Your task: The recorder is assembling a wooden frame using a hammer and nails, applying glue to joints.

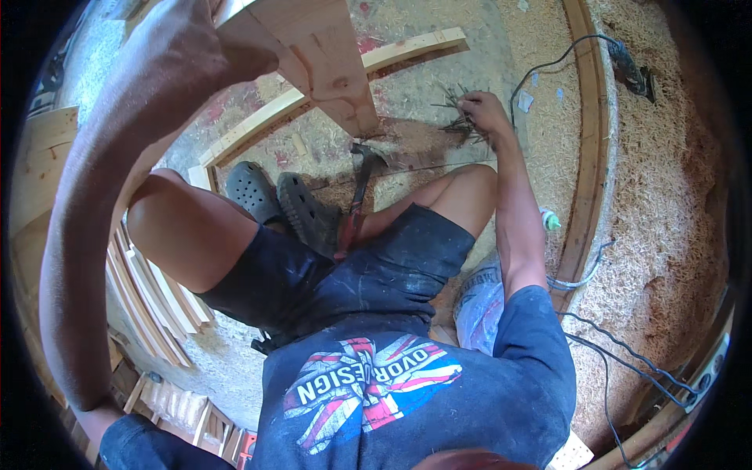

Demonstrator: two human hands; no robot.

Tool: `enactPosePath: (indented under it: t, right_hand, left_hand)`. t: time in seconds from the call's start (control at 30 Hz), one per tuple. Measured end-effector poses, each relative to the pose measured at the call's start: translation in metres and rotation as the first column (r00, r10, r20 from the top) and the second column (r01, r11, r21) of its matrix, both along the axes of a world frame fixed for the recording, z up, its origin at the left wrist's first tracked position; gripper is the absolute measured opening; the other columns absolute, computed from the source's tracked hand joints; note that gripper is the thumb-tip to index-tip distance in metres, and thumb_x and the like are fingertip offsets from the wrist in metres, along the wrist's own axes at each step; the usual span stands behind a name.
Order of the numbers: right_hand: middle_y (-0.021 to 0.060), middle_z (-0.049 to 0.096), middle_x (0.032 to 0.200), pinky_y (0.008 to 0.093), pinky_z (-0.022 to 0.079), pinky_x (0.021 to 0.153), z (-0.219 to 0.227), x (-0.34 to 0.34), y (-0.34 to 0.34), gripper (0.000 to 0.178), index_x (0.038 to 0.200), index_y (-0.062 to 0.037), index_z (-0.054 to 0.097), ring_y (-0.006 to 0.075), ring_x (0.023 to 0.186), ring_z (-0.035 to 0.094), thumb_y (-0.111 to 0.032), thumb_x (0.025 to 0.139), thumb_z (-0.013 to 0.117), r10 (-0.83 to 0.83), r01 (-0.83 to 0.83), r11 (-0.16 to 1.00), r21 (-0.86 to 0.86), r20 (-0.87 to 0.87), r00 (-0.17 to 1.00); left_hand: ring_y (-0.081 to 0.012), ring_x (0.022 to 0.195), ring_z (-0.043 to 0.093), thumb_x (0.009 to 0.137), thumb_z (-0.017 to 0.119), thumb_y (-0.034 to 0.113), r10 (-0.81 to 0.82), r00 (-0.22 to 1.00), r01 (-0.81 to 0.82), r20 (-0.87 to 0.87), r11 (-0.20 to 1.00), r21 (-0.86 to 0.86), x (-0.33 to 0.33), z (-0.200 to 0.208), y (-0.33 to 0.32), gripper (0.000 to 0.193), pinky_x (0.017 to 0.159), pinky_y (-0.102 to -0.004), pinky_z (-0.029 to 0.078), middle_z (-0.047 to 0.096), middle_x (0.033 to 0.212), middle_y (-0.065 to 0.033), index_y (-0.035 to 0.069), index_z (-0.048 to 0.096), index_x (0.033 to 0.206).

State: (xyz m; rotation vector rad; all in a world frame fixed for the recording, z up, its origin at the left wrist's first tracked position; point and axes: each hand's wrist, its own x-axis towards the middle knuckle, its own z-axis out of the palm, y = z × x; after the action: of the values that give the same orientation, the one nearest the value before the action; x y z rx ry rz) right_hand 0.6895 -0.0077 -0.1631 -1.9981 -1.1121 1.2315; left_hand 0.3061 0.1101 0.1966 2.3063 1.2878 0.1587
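My left hand (205,52) is raised at the upper left against a wide wooden board (333,66). Its thumb lies along the board's edge, while the other fingers are partly hidden; it grips the board, which stands up from the floor. Out to the right, my right hand (483,114) is closed, fingers down, on thin nails (462,117) from a small loose pile. A hammer (363,184) with a dark head and red-and-black handle leans by my legs, between the board's lower end and my shorts.
A long curved wooden strip (262,121) runs under the board. Several more strips (149,290) lie at the left. Wood shavings (666,157) heap up at the right, past a curved wooden edge (589,149) with cables (627,356). A plastic bag (479,309) sits by my right elbow.
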Motion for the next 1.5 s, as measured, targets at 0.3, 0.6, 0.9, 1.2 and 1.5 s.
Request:
enactPosePath:
  t: [0.3,0.6,0.9,1.2,1.5]
  right_hand:
    - [0.0046,0.067,0.096,0.0210,0.048,0.055,0.134,-0.012,0.004,0.046,0.135,-0.0006,0.058,0.0087,0.072,0.060,-0.012,0.093,0.071,0.033,0.070,0.988,0.141,-0.617,0.786]
    - [0.0068,0.067,0.095,0.0251,0.060,0.066,0.320,-0.117,0.040,0.043,0.136,-0.0041,0.057,0.0138,0.083,0.068,-0.007,0.094,0.069,0.328,-0.086,0.692,0.717,-0.206,0.922]
    - [0.0100,0.071,0.096,0.0346,0.059,0.076,0.385,-0.201,0.071,0.044,0.133,-0.0125,0.064,0.0180,0.087,0.070,-0.001,0.091,0.068,0.221,-0.450,0.356,0.819,0.394,0.892]
    - [0.0131,0.070,0.097,0.0379,0.056,0.078,0.378,-0.208,0.082,0.044,0.132,-0.0129,0.066,0.0248,0.085,0.070,0.001,0.090,0.067,0.275,-0.507,0.339,0.792,0.432,0.859]
    - [0.0217,0.072,0.099,0.0431,0.057,0.080,0.384,-0.201,0.082,0.031,0.123,-0.0003,0.065,0.0355,0.093,0.071,-0.009,0.093,0.067,0.243,-0.669,0.320,0.671,0.625,0.742]
  left_hand:
    - [-0.0245,0.094,0.072,0.077,0.082,0.020,0.036,0.989,-0.023,-0.142,0.996,0.091,-0.001,0.011,-0.002,0.045,0.087,-0.0387,0.054,0.074,0.104,-0.0145,0.005,0.069,0.118]
    - [-0.0339,0.094,0.071,0.076,0.080,0.032,0.047,0.951,-0.004,-0.305,0.990,0.141,-0.003,0.019,-0.001,0.045,0.086,-0.0441,0.056,0.072,0.102,-0.0184,0.006,0.067,0.111]
    - [-0.0347,0.093,0.072,0.076,0.081,0.032,0.016,0.948,0.001,-0.317,0.999,0.051,-0.004,0.028,0.000,0.043,0.084,-0.0454,0.056,0.073,0.098,-0.0193,0.004,0.067,0.105]
    - [-0.0344,0.094,0.071,0.076,0.081,0.031,-0.008,0.952,0.027,-0.306,0.998,0.060,-0.006,0.027,0.001,0.040,0.086,-0.0463,0.055,0.072,0.097,-0.0190,0.003,0.066,0.101]
    - [-0.0317,0.096,0.071,0.074,0.082,0.036,0.005,0.973,0.037,-0.230,0.983,0.178,-0.006,0.013,0.004,0.050,0.084,-0.0437,0.053,0.073,0.101,-0.0166,0.007,0.070,0.112]
